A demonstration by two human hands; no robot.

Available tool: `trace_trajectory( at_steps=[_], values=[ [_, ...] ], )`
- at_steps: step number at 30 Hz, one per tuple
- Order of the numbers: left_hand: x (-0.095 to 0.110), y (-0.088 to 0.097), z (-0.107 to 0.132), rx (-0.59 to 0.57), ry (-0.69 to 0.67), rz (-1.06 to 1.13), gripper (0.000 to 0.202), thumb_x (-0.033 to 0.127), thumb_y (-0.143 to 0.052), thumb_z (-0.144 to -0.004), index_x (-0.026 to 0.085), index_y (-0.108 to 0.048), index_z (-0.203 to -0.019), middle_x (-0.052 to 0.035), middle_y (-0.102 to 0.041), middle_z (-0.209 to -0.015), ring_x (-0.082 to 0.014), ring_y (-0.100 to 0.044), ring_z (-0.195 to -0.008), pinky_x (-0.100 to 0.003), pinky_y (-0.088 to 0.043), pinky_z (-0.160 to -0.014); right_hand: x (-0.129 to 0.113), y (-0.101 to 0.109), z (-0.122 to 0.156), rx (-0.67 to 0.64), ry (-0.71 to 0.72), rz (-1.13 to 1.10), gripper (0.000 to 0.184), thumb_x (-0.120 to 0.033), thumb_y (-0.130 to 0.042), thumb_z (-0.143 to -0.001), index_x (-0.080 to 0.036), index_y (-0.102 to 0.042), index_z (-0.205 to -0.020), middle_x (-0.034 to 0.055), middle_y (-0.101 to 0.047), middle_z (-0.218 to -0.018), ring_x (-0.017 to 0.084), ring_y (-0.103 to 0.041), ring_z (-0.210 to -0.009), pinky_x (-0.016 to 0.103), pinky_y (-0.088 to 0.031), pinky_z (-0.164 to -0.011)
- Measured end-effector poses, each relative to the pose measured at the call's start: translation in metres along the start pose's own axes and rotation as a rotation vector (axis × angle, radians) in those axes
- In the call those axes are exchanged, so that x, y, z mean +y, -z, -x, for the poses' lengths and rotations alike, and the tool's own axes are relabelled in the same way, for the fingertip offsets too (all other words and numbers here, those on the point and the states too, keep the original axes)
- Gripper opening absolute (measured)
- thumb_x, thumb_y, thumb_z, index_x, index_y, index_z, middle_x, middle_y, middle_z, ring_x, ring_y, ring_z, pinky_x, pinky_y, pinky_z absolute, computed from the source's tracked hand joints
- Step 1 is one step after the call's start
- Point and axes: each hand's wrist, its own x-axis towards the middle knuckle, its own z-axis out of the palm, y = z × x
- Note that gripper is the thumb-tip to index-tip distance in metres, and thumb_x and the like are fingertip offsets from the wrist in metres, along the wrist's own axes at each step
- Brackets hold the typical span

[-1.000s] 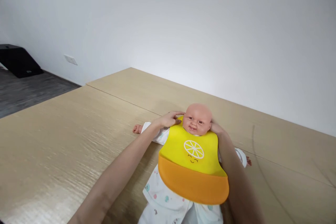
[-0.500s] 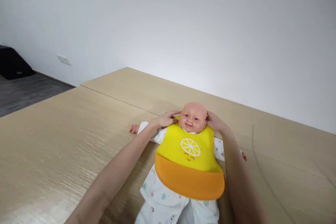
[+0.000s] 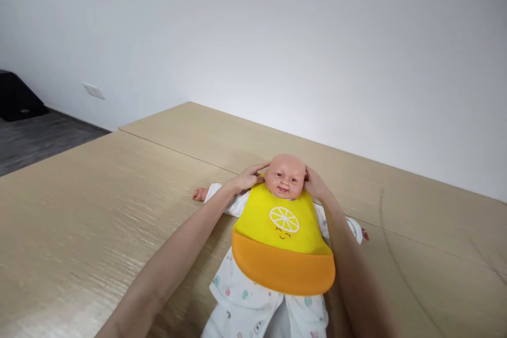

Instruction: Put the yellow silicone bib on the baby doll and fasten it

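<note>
A baby doll (image 3: 285,173) lies on its back on the table, arms spread, in white printed clothes (image 3: 241,288). Over its chest is a yellow bib (image 3: 257,211) with a white citrus slice and an orange pocket along the bottom. My left hand (image 3: 250,178) is at the left side of the doll's neck, closed on the bib's neck band. On the other side, my right hand (image 3: 314,181) is closed at the band close to the doll's ear. The fingertips of both hands and the back of the band are hidden behind the doll's head.
The light wooden table (image 3: 79,211) has a seam running across it and meets a white wall (image 3: 277,53) at the back. A wall socket plate (image 3: 93,91) and a black speaker-like box (image 3: 19,96) on the grey floor are at the far left.
My right hand has moved slightly left, closer in behind the doll's head. More of the doll's sleeve on that side shows. The view has shifted a little.
</note>
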Motion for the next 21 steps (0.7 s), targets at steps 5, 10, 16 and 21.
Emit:
trace_trajectory(
  at_steps=[5,10,16,21],
  values=[
    [-0.004,0.002,-0.005,-0.066,0.037,0.036,0.079,0.011,-0.061,-0.063,0.02,-0.034,-0.136,-0.0021,-0.063,-0.074,-0.0108,-0.053,-0.056,-0.024,-0.043,-0.057,0.003,0.001,0.002,0.03,-0.056,0.154,0.047,-0.011,-0.046,-0.067,-0.01,-0.051,-0.113,0.011,-0.056,-0.113,0.017,-0.055,-0.096,0.023,-0.045,-0.08],
    [-0.006,0.003,-0.008,-0.032,0.014,-0.035,0.074,0.012,-0.062,-0.062,0.018,-0.04,-0.133,-0.0008,-0.063,-0.07,-0.0106,-0.052,-0.053,-0.023,-0.042,-0.054,0.007,0.005,0.004,-0.051,-0.097,0.3,0.048,-0.009,-0.047,-0.066,-0.013,-0.051,-0.114,0.0102,-0.058,-0.109,0.017,-0.056,-0.092,0.023,-0.044,-0.077],
    [-0.006,0.003,-0.009,0.041,-0.022,-0.15,0.068,0.015,-0.063,-0.064,0.013,-0.046,-0.129,0.0025,-0.057,-0.057,-0.0095,-0.048,-0.05,-0.021,-0.038,-0.051,0.011,0.01,0.005,-0.16,-0.173,0.315,0.048,-0.013,-0.052,-0.067,-0.016,-0.049,-0.116,0.0088,-0.056,-0.112,0.017,-0.056,-0.092,0.023,-0.043,-0.077],
    [-0.008,0.004,-0.011,0.057,-0.028,-0.196,0.067,0.016,-0.06,-0.066,0.015,-0.044,-0.131,0.0008,-0.061,-0.061,-0.0107,-0.05,-0.051,-0.021,-0.038,-0.05,0.005,0.008,0.007,-0.143,-0.19,0.385,0.047,-0.015,-0.051,-0.067,-0.018,-0.051,-0.114,0.0079,-0.06,-0.102,0.019,-0.057,-0.084,0.023,-0.041,-0.068]
  ],
)
